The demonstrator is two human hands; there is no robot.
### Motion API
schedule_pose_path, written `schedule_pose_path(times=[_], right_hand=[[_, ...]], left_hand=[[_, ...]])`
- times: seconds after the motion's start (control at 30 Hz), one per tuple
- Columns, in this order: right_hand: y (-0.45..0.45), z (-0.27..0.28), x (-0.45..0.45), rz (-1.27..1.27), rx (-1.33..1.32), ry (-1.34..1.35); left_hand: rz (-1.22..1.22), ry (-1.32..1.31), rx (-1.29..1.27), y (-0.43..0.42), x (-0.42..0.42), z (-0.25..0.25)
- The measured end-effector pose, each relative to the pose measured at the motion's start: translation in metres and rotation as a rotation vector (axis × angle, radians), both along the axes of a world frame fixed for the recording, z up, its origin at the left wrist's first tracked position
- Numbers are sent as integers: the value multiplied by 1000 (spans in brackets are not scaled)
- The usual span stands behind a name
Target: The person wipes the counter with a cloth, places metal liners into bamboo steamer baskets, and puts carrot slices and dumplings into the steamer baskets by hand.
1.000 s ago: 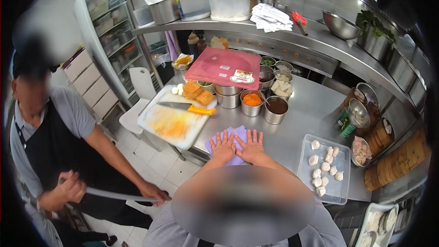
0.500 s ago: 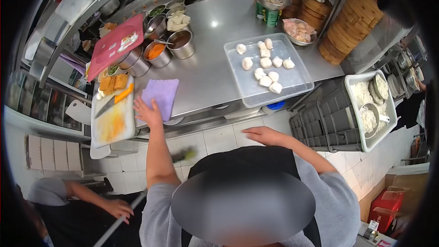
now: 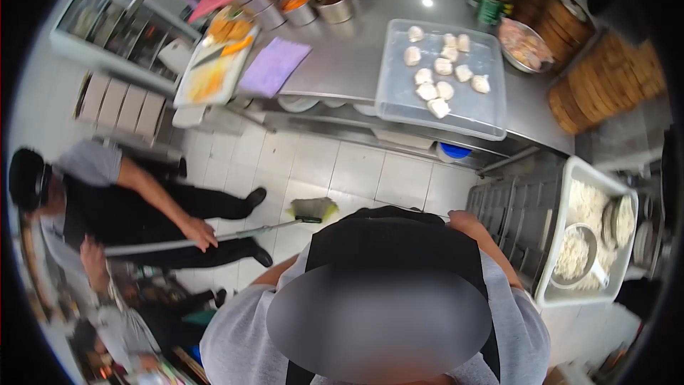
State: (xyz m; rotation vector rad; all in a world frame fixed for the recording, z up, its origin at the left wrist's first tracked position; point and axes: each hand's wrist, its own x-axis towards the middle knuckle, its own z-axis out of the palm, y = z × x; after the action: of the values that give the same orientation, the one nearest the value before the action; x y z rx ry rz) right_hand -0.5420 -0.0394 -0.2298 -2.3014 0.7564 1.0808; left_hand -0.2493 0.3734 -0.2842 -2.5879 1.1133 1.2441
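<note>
My right hand (image 3: 463, 221) hangs low beside my black apron, near the grey rack at the right. It holds nothing that I can see, and its fingers are mostly hidden. Behind my body my left hand is out of view; only a bit of the left forearm shows. Ahead on the steel counter (image 3: 349, 50) lies a translucent plastic tray (image 3: 399, 100) with several white dough pieces (image 3: 443, 66). To its left are a folded purple cloth (image 3: 276, 68) and a white cutting board (image 3: 226, 85) bearing a knife (image 3: 209, 57) and orange food pieces.
A co-worker at the left grips the pole of a broom (image 3: 313, 208) whose head rests on the tiled floor close to me. Another person is at the lower left. Bamboo steamers (image 3: 605, 85) and a white tub (image 3: 552, 289) of white shredded food stand at the right.
My left hand has left the purple cloth and dropped out of view. My right hand has drawn in toward my side. The view has shifted, showing more of the co-worker and the broom.
</note>
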Motion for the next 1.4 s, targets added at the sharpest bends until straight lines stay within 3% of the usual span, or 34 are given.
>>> schedule_pose_path(times=[0.1,0.17,0.37,0.53,0.6,0.67,0.77,0.8,0.83,0.97,1.0,1.07,1.17,1.23,1.27,1.4], right_hand=[[-12,-52,-14,88,32,-187],[-22,-50,-4,147,69,-389],[-8,61,41,130,381,-744],[31,132,41,319,529,-890],[44,125,48,409,455,-867],[57,76,79,558,135,-505],[86,41,88,551,134,-568],[103,48,87,490,206,-706],[115,53,90,462,241,-634],[157,76,90,351,422,-766],[167,100,92,253,494,-684],[178,122,95,267,524,-840],[196,168,103,206,557,-838],[202,177,106,134,572,-846],[203,178,108,132,575,-839],[201,182,107,91,618,-855]], left_hand=[[112,57,-53,-9,-9,1],[132,61,-115,-24,-3,-1],[194,120,-206,-21,16,-26],[285,177,-253,-8,12,-34],[315,198,-263,6,2,-29],[334,200,-277,21,-10,-30],[358,191,-314,52,-33,-37],[365,191,-319,66,-45,-41],[372,195,-325,81,-60,-49],[380,186,-321,131,-113,-71],[395,209,-308,145,-135,-72],[426,248,-276,166,-168,-67],[449,249,-283,188,-184,-56],[545,217,-238,195,-186,-41],[746,191,-113,184,-188,-21],[725,178,-104,226,-204,-86]])
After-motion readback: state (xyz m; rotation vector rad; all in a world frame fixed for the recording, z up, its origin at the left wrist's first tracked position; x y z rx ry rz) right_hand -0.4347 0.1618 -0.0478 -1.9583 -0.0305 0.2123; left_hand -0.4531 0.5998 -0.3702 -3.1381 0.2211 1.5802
